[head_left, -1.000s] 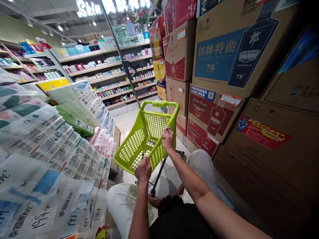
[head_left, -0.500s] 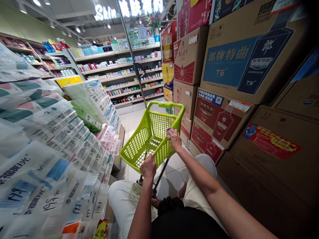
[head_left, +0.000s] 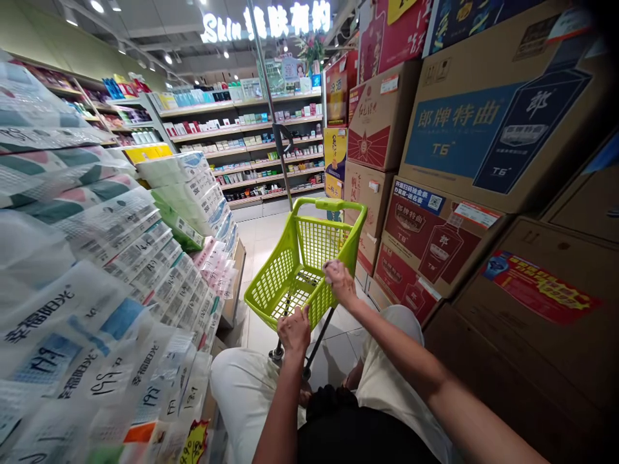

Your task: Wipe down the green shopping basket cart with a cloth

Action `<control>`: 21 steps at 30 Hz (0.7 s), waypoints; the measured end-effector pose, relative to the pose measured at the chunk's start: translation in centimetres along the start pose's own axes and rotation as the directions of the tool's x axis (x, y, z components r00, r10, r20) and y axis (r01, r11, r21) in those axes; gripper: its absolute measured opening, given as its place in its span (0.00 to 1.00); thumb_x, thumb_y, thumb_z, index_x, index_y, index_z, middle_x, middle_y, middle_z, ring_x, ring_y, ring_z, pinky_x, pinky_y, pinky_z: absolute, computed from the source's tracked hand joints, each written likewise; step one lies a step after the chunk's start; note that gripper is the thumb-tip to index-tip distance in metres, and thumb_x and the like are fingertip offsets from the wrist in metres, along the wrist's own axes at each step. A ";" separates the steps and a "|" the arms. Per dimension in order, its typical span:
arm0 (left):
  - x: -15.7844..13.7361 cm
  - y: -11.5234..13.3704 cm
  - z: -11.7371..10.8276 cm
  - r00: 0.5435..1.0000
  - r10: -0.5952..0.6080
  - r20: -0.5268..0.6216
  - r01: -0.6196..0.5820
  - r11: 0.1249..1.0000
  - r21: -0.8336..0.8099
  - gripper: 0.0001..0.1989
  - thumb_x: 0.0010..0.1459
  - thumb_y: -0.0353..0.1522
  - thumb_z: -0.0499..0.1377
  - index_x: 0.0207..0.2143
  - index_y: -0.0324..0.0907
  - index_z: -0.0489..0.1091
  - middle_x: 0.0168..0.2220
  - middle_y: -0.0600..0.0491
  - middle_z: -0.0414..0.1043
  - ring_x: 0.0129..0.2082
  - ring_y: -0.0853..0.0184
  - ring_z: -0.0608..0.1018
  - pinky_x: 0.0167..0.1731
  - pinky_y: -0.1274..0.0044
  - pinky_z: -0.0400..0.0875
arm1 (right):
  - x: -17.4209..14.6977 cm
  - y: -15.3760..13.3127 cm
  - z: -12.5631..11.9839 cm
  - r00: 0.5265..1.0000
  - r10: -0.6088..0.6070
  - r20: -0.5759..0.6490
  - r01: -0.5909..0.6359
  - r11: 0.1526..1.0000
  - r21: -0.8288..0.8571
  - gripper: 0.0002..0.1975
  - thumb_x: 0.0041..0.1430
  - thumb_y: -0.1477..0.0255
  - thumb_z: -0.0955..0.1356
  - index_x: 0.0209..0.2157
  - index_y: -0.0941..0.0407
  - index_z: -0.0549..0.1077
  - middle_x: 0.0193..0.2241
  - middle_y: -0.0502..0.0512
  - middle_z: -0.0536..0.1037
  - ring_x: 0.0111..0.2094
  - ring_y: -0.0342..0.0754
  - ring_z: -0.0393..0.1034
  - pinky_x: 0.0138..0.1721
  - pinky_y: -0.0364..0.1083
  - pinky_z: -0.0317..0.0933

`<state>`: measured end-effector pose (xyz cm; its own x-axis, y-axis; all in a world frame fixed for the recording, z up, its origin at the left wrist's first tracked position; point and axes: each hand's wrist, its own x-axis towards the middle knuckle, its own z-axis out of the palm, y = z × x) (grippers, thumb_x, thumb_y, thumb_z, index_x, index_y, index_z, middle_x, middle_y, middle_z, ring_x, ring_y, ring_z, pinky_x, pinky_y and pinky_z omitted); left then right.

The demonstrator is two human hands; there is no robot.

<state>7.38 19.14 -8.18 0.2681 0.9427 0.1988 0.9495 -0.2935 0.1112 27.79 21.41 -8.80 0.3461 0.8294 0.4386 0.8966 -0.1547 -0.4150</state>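
Note:
A lime-green shopping cart [head_left: 275,277] with a perforated plastic basket on dark legs stands in front of my knees. My left hand [head_left: 294,330] is closed around the near corner of its rim. On the basket's near right side, my right hand [head_left: 341,283] is closed on a crumpled pinkish-grey cloth [head_left: 329,265], pressed to the rim. The fingers hide most of the cloth. Nothing lies in the visible part of the basket.
Packs of tissue paper [head_left: 140,251] are piled close on my left. Stacked cardboard boxes [head_left: 449,129] rise on my right. A metal pole [head_left: 271,77] stands beyond the cart, before shelves [head_left: 242,129] of small goods. Pale floor tiles [head_left: 261,229] run between.
My right hand has slid with the cloth along the rim toward my left hand. My left hand keeps its hold on the cart. The view has shifted slightly.

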 end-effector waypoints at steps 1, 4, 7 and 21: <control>-0.1 0.2 0.2 1.000 -0.020 -0.004 0.020 1.000 0.008 0.29 0.71 0.44 0.39 0.39 0.40 0.76 0.29 0.44 0.80 0.33 0.60 0.81 0.45 0.69 0.63 | -1.2 -0.7 0.4 0.998 -0.059 0.020 0.060 0.998 -0.017 0.19 0.68 0.76 0.60 0.54 0.50 0.74 0.49 0.59 0.69 0.40 0.49 0.62 0.37 0.44 0.59; -0.4 1.4 0.7 0.999 -0.032 -0.023 0.032 0.999 0.006 0.29 0.71 0.44 0.38 0.40 0.38 0.75 0.29 0.41 0.80 0.33 0.58 0.81 0.41 0.69 0.64 | -3.1 -1.6 0.9 0.986 -0.146 0.087 0.152 0.985 -0.077 0.21 0.66 0.76 0.62 0.57 0.47 0.72 0.50 0.61 0.69 0.44 0.52 0.64 0.41 0.45 0.61; -0.5 2.8 0.7 1.000 -0.026 -0.013 0.026 0.999 -0.029 0.29 0.71 0.44 0.38 0.41 0.37 0.75 0.30 0.41 0.80 0.33 0.58 0.82 0.40 0.69 0.64 | -1.9 -0.5 0.1 0.991 -0.075 0.108 0.088 0.989 -0.120 0.21 0.65 0.77 0.63 0.56 0.48 0.73 0.52 0.61 0.68 0.45 0.52 0.64 0.42 0.45 0.61; -0.1 -0.2 -0.2 0.996 0.084 -0.034 -0.088 0.986 -0.143 0.29 0.71 0.42 0.40 0.35 0.44 0.79 0.37 0.49 0.82 0.45 0.61 0.77 0.64 0.64 0.51 | 1.5 2.8 -1.3 0.983 0.049 0.174 -0.030 0.994 -0.107 0.23 0.66 0.79 0.60 0.58 0.48 0.72 0.49 0.59 0.68 0.38 0.47 0.62 0.37 0.43 0.56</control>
<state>7.15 19.06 -8.04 0.3415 0.9086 0.2404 0.8889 -0.3953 0.2314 31.18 21.52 -8.30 0.3357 0.9018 0.2722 0.9102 -0.2361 -0.3403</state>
